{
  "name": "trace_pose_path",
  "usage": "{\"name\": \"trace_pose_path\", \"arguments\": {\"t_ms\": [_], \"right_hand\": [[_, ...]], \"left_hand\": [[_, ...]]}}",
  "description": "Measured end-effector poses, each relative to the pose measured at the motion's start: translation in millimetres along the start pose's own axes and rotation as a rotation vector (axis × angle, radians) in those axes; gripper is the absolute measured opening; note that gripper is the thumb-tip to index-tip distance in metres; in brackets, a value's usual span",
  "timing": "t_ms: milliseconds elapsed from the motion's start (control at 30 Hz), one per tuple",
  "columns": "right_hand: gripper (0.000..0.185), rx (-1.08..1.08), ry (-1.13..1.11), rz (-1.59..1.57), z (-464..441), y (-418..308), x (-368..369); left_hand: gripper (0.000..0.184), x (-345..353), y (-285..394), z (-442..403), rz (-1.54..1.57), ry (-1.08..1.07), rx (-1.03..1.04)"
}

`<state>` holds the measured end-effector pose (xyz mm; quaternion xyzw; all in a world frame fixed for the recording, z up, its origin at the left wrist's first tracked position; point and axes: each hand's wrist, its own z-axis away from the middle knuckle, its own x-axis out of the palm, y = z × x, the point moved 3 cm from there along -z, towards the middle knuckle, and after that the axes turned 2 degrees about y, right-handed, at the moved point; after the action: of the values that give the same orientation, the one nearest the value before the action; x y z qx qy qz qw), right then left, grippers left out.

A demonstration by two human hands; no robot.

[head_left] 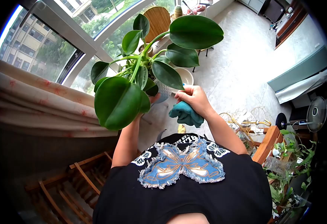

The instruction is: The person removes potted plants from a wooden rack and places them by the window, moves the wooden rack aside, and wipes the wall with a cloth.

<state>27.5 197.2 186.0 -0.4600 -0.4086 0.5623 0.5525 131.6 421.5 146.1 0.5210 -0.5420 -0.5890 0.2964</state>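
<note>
Holding cloth (186, 114), the right hand (196, 98) touches a leaf (168, 74) above pale floor (238, 63); left hand (154, 98), grip unclear.

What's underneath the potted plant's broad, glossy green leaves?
Beneath the broad, glossy green leaves, part of a pale textured pot shows, with part of the left hand at its side. The leaves hide most of that hand, its full grip and the pot's soil.

The right hand (195, 100) holds a crumpled teal cloth (187, 114); the left, mostly hidden, seems near the broad-leaved green plant (118, 100).
</note>
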Motion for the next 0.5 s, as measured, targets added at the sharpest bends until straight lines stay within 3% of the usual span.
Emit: {"name": "trace_pose_path", "arguments": {"t_ms": [33,67,200,233,300,367,500], "right_hand": [[0.025,0.003,0.019,-0.07,1,-5,-11],[0.028,0.01,0.038,-0.14,2,-10,-22],[0.025,-0.122,0.092,-0.324,12,-37,-16],[0.025,-0.123,0.108,-0.324,10,-40,-18],[0.06,-0.149,0.111,-0.533,6,-47,-26],[0.059,-0.15,0.243,-0.326,7,-35,-18],[0.052,-0.154,0.291,-0.457,9,-33,-42]], "left_hand": [[0.063,8,0,-8,-0.001,-0.01,0.003],[0.065,19,-4,-13,0.516,-0.047,-0.199],[0.075,35,6,-15,0.7,-0.079,-0.431],[0.073,44,3,-18,0.729,-0.1,-0.472],[0.069,63,-3,-24,0.751,-0.167,-0.533],[0.066,72,-14,-23,0.737,-0.242,-0.557],[0.058,107,-34,-44,0.644,-0.359,-0.513]]}}
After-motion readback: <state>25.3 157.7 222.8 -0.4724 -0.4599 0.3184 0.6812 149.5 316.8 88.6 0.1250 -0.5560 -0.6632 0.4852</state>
